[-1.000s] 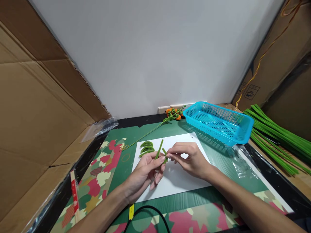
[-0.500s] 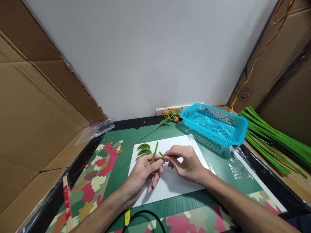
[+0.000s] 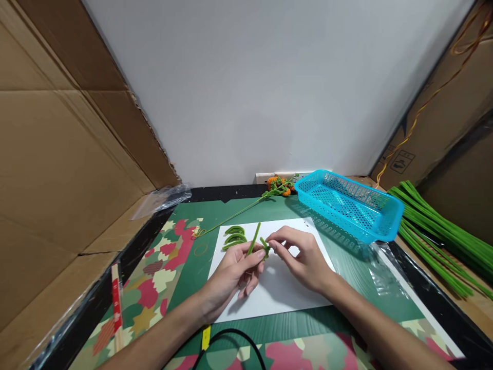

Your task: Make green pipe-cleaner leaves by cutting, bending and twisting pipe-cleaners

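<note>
Above a white sheet of paper (image 3: 277, 295), my left hand (image 3: 239, 270) is closed on a green pipe cleaner (image 3: 254, 238). One straight length of it sticks up past the thumb, and a short bent, twisted part shows at the fingertips. My right hand (image 3: 302, 257) has its thumb and index fingertips pinched at that twisted part; the exact contact is small and hard to see. Several curved green pipe cleaner pieces (image 3: 234, 238) lie on the paper's upper left, the lowest partly behind my left hand.
A blue plastic basket (image 3: 348, 228) stands at the back right, beside a bundle of long green pipe cleaners (image 3: 442, 236). An orange flower stem (image 3: 246, 205) lies behind the paper. At left are a red-wrapped stick packet (image 3: 116, 298) and a plastic bag (image 3: 162, 200). A black cable (image 3: 234, 331) loops in front.
The view has shifted, so everything sits further right and slightly lower. The right fingertips have loosened slightly and drawn back, and more of the twisted part shows. My left hand keeps its hold.
</note>
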Motion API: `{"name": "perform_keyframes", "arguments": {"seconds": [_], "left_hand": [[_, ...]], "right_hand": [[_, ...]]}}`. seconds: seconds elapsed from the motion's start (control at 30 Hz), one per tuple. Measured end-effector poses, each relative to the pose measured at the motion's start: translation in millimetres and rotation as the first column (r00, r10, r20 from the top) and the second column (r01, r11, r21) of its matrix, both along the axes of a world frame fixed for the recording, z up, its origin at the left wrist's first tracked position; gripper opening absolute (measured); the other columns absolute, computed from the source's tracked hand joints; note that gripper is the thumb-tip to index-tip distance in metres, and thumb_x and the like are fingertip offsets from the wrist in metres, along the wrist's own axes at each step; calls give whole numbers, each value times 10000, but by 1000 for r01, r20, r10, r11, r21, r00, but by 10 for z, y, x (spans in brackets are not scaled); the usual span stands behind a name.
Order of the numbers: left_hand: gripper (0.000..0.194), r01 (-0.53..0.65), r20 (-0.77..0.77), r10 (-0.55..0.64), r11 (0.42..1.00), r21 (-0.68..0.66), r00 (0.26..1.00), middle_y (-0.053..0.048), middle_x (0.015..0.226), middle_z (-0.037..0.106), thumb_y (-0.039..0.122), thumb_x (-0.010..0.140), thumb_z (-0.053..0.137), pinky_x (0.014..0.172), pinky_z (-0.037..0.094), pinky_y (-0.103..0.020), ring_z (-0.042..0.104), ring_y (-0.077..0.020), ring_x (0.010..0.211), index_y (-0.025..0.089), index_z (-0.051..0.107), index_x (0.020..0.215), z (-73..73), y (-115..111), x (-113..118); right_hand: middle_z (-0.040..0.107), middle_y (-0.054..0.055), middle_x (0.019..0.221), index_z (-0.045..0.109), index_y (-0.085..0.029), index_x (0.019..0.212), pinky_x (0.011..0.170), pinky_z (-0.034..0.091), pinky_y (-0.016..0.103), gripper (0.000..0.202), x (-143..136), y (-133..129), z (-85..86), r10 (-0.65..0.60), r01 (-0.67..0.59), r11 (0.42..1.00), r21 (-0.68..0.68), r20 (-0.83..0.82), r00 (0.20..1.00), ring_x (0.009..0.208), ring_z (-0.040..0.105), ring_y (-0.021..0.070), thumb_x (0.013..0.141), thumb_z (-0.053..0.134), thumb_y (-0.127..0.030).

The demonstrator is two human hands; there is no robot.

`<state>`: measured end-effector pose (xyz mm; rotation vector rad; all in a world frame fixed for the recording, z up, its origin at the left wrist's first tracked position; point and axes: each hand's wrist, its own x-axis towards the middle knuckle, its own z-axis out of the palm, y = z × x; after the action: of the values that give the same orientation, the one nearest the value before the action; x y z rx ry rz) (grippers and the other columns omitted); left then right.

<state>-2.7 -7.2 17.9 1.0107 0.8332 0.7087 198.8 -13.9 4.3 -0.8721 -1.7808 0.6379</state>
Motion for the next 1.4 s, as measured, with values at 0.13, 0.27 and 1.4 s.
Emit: {"name": "perform_keyframes", "arguments": {"seconds": [0.13,0.27,1.4], "left_hand": [[314,-16,-98,25,995,97,995,45,684,641,393,872,829,293,240,-79,395,13,320,151,668,991,-27,3,-3],[328,-39,-162,75,975,217,984,23,650,673,429,889,801,295,278,-118,439,-24,303,146,691,1015,-61,-18,1],[311,278,-267,-229,946,163,936,42,614,584,447,972,679,363,335,-159,463,-46,361,168,640,838,-31,-69,-5]], "right_hand": [[744,22,866,757,-196,954,565,488,207,80,36,6,59,43,-47,988,-144,-31,999,750,674,144,982,683,-209],[744,7,849,737,-188,904,601,497,203,87,48,22,80,86,-93,971,-222,-41,995,742,667,130,969,680,-185],[720,66,1087,736,-228,1152,596,494,224,176,144,47,-29,108,-104,994,-37,136,985,810,661,143,1048,594,-215]]}}
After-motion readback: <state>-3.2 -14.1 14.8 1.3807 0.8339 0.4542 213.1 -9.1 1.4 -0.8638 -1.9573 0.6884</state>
